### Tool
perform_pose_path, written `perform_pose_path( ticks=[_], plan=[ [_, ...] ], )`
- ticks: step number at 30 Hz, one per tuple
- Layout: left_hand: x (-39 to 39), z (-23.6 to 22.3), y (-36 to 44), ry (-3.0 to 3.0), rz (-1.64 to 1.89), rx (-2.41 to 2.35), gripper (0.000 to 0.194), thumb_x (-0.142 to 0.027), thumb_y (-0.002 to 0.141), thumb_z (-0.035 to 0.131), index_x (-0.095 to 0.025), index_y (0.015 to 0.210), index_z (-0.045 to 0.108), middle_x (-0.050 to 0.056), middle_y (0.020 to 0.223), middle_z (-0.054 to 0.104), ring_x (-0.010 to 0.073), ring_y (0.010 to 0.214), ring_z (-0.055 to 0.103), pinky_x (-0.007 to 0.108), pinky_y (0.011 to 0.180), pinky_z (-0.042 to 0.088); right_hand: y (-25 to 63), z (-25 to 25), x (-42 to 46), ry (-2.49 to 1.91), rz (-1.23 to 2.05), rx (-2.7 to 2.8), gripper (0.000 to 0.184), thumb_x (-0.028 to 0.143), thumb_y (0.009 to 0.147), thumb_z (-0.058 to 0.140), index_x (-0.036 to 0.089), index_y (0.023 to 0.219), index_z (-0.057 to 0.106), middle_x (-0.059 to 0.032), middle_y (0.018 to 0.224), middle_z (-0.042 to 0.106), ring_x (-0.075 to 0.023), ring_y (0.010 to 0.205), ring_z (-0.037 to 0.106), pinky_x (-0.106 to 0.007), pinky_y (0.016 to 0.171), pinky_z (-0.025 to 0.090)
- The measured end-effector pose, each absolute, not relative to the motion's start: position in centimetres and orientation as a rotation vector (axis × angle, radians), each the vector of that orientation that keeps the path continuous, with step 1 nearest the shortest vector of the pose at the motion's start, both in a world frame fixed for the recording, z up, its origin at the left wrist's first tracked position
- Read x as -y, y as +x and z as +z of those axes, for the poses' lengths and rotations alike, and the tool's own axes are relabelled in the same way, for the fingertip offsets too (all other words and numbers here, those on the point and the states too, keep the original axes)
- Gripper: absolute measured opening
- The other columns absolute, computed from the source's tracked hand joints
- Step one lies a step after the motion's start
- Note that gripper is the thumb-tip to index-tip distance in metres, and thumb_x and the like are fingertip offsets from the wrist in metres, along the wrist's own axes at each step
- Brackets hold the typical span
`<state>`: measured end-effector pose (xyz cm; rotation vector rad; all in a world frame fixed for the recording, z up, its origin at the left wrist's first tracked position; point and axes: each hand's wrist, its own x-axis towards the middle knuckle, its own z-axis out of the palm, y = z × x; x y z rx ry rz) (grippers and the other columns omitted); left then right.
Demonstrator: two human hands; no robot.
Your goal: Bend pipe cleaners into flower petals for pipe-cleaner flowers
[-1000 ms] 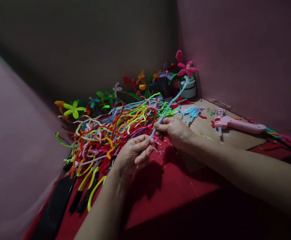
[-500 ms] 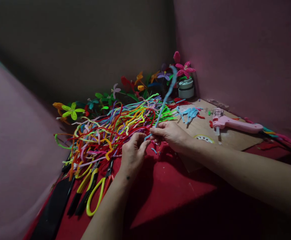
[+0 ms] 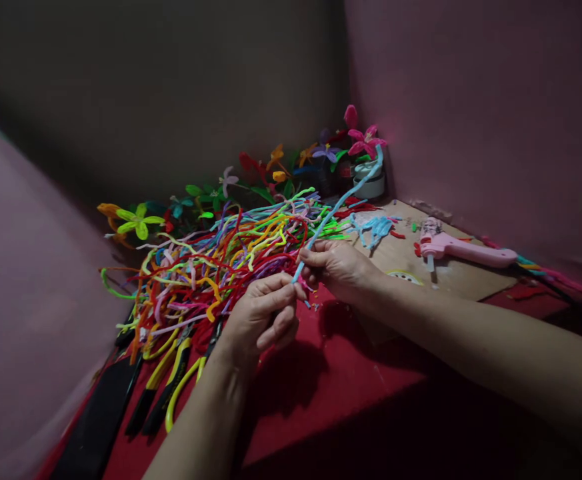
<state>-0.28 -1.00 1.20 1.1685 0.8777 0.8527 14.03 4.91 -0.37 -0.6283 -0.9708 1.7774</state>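
Observation:
A light blue pipe cleaner slants up and to the right from between my hands, its far end bent slightly near a pink flower. My left hand pinches its lower end between thumb and fingertips. A little higher up, my right hand is closed on the same stem. Just beyond both hands lies a tangled heap of many-coloured pipe cleaners. Small blue and pink scraps lie on the red tabletop by my fingers.
Yellow-and-black pliers and yellow-handled scissors lie beside my left forearm. On a brown board to the right are a pink glue gun and cut blue pieces. Pipe-cleaner flowers line the back, near a white jar.
My left hand has turned and dropped slightly, with its grip on the lower end changed. The pipe cleaner's upper end has swung to the right and down.

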Motion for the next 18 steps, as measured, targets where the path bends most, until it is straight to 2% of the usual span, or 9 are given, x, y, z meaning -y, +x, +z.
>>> perform_pose_path(
  ticks=[4,7,9,12,14,16,18],
  plan=[
    [0.6,1.1,-0.9,1.143,0.867,-0.837,0.015,-0.028,0.08,0.051,-0.014,0.077,0.057,-0.007,0.033,0.042,0.0035,0.02,0.024,0.016,0.028,0.026,14.2,-0.2,-5.1,-0.609,1.758,0.957,0.02,0.023,0.069,0.066,0.014,0.059,0.052,0.0011,0.043,0.056,-0.0071,0.035,0.046,-0.019,0.037,0.034],
    [0.0,1.1,-1.3,1.197,0.868,-1.009,0.02,-0.032,0.08,0.051,-0.013,0.08,0.057,-0.003,0.039,0.05,0.0039,0.023,0.03,0.016,0.03,0.025,14.4,-0.5,-5.4,-0.551,1.648,1.034,0.02,0.025,0.07,0.065,0.014,0.059,0.052,-0.0001,0.047,0.058,-0.0082,0.038,0.049,-0.02,0.038,0.036],
    [-0.3,1.1,-1.4,1.256,0.99,-1.189,0.024,-0.036,0.08,0.051,-0.013,0.08,0.057,-0.002,0.046,0.054,0.0052,0.027,0.037,0.017,0.032,0.027,14.4,-0.7,-5.7,-0.551,1.578,1.038,0.02,0.026,0.069,0.066,0.014,0.06,0.053,0.0004,0.048,0.058,-0.008,0.039,0.049,-0.02,0.039,0.036],
    [-0.3,1.0,-1.0,1.441,1.303,-1.516,0.026,-0.041,0.08,0.048,-0.016,0.08,0.057,0.0,0.059,0.058,0.0091,0.042,0.051,0.019,0.04,0.035,14.4,-0.8,-5.9,-0.635,1.524,0.973,0.019,0.023,0.071,0.064,0.014,0.059,0.052,0.0007,0.047,0.057,-0.0074,0.038,0.047,-0.02,0.039,0.037],
    [0.1,0.8,-0.4,1.681,1.414,-1.665,0.025,-0.041,0.08,0.048,-0.018,0.087,0.058,0.002,0.071,0.061,0.0119,0.058,0.057,0.021,0.052,0.042,14.3,-0.9,-5.9,-0.679,1.516,0.95,0.02,0.021,0.072,0.062,0.014,0.058,0.051,-0.0001,0.046,0.057,-0.0074,0.037,0.047,-0.02,0.038,0.036],
    [0.4,0.3,0.0,2.007,1.391,-1.726,0.027,-0.039,0.079,0.053,-0.021,0.098,0.057,0.003,0.084,0.063,0.0141,0.073,0.059,0.022,0.066,0.044,14.3,-1.0,-5.9,-0.678,1.535,0.951,0.019,0.02,0.072,0.062,0.014,0.058,0.051,-0.0005,0.047,0.057,-0.0072,0.036,0.046,-0.02,0.038,0.035],
    [0.5,-0.4,0.2,2.299,1.303,-1.752,0.031,-0.036,0.077,0.056,-0.022,0.105,0.056,0.004,0.092,0.064,0.0156,0.08,0.06,0.023,0.073,0.042,14.2,-1.1,-5.7,-0.677,1.569,0.955,0.018,0.02,0.072,0.062,0.013,0.059,0.051,-0.0002,0.046,0.057,-0.007,0.036,0.046,-0.019,0.038,0.035]
  ],
)
